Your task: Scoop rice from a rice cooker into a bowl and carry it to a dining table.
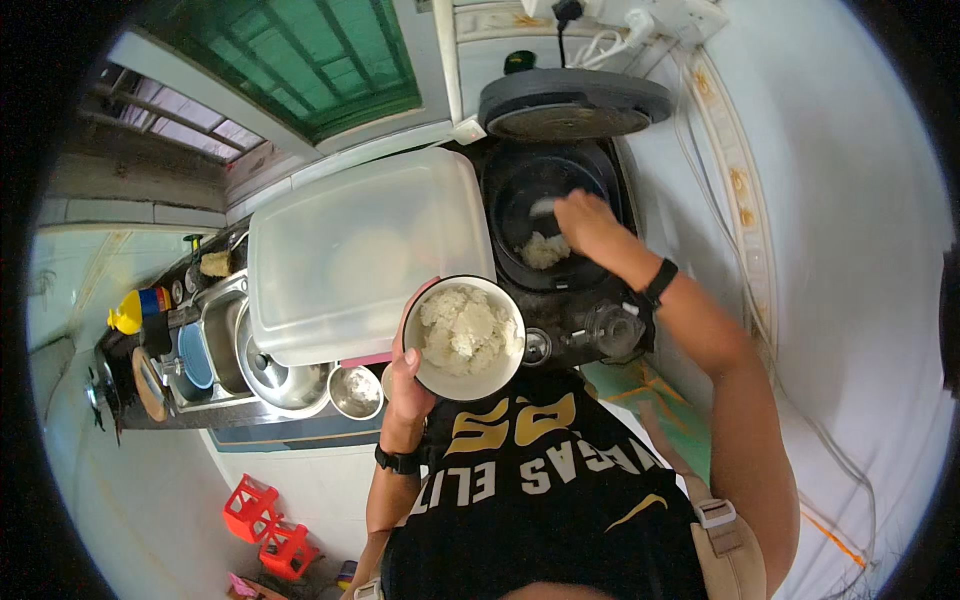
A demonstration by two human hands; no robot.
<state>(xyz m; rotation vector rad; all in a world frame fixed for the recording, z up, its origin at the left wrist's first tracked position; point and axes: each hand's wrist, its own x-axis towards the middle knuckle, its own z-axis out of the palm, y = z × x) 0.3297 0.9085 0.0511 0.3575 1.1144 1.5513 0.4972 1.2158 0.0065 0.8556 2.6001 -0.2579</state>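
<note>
My left hand [409, 382] holds a white bowl with a dark rim [469, 386], thumb at its near side. Cooked white rice [465, 326] is heaped inside it. To the right, my right hand [589, 225] reaches down into the dark pot of an open rice cooker [517, 176]. Its fingers are curled and slightly blurred, closed on what looks like a pale rice paddle, mostly hidden by the hand. Beside the fingers sits a clump of rice [544, 253]. Another pale patch [544, 206] shows farther back in the pot. The cooker's lid [574, 105] stands raised behind it.
A large translucent plastic cover [367, 247] takes up the middle of the counter. Left of it are a metal lid [281, 382], a steel bowl [356, 392] and a sink [225, 352]. A glass jar [615, 330] stands before the cooker. Cables [712, 195] run along the right wall.
</note>
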